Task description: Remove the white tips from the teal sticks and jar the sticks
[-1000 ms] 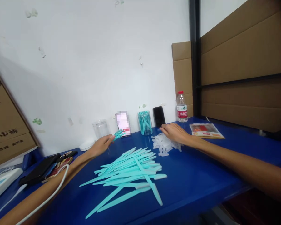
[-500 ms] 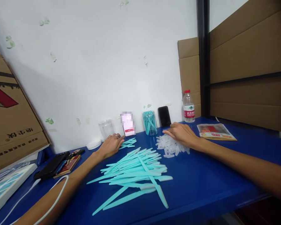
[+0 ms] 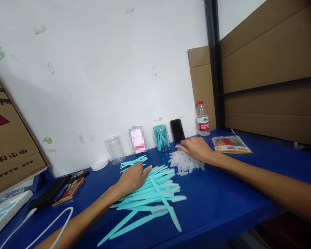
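Observation:
My left hand (image 3: 131, 178) rests over the far left side of a heap of turquoise eyebrow razors (image 3: 155, 193), its thumb stretched away from the other fingers. Those fingers are partly hidden behind the hand, and I see nothing held. A smaller group of turquoise razors (image 3: 134, 161) lies just beyond it. On the right, my right hand (image 3: 197, 148) hovers over or touches a pile of small translucent white caps (image 3: 182, 162). Its thumb sticks out apart from the bent fingers, with nothing visible in them.
Along the wall stand a clear jar (image 3: 115, 150), a lit phone (image 3: 138, 140), a jar of turquoise razors (image 3: 161, 138), a dark phone (image 3: 177, 130) and a water bottle (image 3: 203, 119). A white lid (image 3: 100, 165), power bank (image 3: 50, 192), white cable (image 3: 67, 221) and food packet (image 3: 232, 144) lie around.
My left hand has come back from the small far group onto the main razor heap. The right hand stays at the caps. The view has shifted slightly.

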A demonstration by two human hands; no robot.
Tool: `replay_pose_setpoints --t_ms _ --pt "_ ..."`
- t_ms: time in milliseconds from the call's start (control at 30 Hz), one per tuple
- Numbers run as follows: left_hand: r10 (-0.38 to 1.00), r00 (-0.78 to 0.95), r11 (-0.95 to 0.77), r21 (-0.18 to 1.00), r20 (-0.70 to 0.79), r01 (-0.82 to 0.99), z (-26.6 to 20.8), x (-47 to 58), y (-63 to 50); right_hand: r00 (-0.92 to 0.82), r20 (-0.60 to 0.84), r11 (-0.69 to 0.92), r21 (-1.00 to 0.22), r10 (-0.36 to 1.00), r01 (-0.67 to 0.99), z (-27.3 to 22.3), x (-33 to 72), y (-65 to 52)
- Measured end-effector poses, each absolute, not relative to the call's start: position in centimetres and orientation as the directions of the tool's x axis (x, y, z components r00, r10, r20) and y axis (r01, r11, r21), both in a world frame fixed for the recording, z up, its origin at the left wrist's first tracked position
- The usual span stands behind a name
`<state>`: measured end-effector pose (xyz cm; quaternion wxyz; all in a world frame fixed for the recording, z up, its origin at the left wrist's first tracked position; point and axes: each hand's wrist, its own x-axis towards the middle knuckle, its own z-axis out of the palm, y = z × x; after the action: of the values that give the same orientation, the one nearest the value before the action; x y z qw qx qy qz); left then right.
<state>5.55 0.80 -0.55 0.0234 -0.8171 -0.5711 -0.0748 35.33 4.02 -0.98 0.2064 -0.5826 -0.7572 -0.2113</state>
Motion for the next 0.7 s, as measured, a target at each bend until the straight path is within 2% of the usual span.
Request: replay_pose_setpoints --t_ms 233,400,533,700 --pt "0.893 0.403 -0.417 0.031 0.202 0.908 -1.5 6.0 1.2 -0.244 0.554 0.259 0.052 0.796 0.964 -1.1 35.1 3.7" --pt "0.88 0.387 -0.412 0.034 0.276 0.911 -1.0 5.5 1.9 -0.238 0.592 0.261 0.048 0.77 0.964 -0.8 35.1 3.6" --pt "0.859 0.392 -0.406 -0.028 0.33 0.913 -0.5 5.1 2.1 -0.245 0.623 0.261 0.066 0.743 0.963 -0.7 34.9 3.6" --pt "0.853 0.417 -0.386 -0.158 0.315 0.909 -0.4 5.0 1.8 -0.297 0.653 0.32 0.088 0.697 0.944 -0.4 34.3 3.2"
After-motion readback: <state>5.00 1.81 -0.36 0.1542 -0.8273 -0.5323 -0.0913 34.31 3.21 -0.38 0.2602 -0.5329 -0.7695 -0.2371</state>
